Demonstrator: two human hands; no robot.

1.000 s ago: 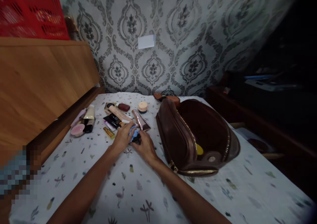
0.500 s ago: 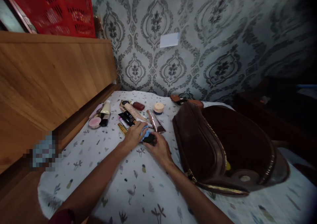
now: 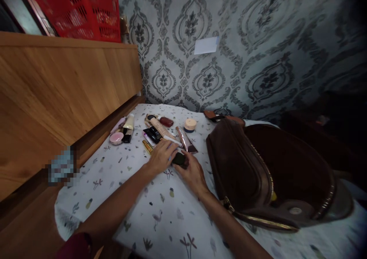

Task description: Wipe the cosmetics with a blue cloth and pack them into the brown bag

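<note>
Over patterned cloth (image 3: 166, 220), dark object (image 3: 179, 159) was pinched in your right hand (image 3: 194, 173); your left hand (image 3: 161, 159) curled just beside, hold unclear. Step seemed two-handed handling; next move likely called for steady pinch, clear of gold tube (image 3: 147, 146).

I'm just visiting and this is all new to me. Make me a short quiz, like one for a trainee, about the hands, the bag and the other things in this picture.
1. Which of these do the fingers of the right hand touch?
A) the gold tube
B) the small dark item
C) the round peach-lidded jar

2. True or false: the brown bag gapes open.

3. Fill in the colour: the slotted basket on top of the wooden unit is ____.

Key: 1. B. 2. True. 3. Red.
</note>
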